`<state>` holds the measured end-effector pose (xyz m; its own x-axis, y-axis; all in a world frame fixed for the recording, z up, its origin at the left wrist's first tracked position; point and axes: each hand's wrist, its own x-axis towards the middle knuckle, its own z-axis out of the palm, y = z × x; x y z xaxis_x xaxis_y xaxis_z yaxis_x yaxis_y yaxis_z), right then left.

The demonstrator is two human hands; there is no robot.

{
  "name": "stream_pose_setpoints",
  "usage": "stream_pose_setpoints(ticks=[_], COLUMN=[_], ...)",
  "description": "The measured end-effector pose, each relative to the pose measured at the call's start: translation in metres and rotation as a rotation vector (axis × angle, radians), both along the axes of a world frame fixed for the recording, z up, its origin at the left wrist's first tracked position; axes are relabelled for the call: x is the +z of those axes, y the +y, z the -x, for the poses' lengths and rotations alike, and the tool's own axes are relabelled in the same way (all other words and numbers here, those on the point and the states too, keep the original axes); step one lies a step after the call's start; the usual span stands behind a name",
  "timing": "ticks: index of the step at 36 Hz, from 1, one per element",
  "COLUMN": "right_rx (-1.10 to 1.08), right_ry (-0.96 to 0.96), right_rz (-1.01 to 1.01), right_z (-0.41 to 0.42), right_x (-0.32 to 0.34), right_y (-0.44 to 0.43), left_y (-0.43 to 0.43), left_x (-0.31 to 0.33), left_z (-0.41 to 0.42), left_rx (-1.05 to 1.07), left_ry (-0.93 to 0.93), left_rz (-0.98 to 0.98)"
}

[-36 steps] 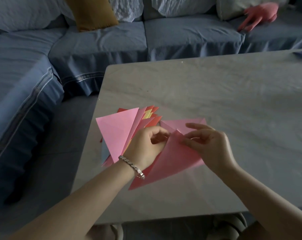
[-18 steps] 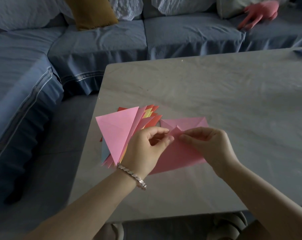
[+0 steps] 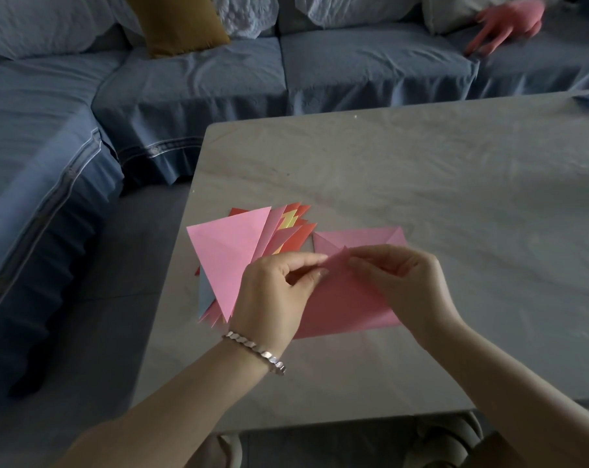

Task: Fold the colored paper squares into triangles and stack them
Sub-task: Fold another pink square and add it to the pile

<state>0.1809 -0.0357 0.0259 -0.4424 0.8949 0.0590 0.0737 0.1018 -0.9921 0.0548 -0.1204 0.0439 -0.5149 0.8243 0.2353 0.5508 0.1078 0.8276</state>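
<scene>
A pink paper sheet is held just over the table, partly folded, its top corner raised. My left hand pinches that corner from the left, and my right hand pinches it from the right. Under it lies another pink sheet with its corners turned in. To the left is a fanned stack of folded triangles, pink on top, with red, yellow and blue edges showing beneath.
The pale table extends far to the right and back. A blue sofa wraps around the left and far sides, with a mustard cushion and a pink toy on it.
The pink sheet has swung down from a steep tilt to nearly flat over the table. Both hands have closed in on its top corner.
</scene>
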Motion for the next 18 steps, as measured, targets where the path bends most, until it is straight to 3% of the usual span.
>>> stream_pose_setpoints(ticks=[18], right_rx=[0.014], right_ry=[0.041], right_rz=[-0.025], right_z=[-0.0001], right_x=[0.001], right_y=[-0.0046], left_y=[-0.0002], left_x=[0.0043], left_z=[-0.0006], left_rx=[-0.025], left_ry=[0.01], left_rz=[-0.007])
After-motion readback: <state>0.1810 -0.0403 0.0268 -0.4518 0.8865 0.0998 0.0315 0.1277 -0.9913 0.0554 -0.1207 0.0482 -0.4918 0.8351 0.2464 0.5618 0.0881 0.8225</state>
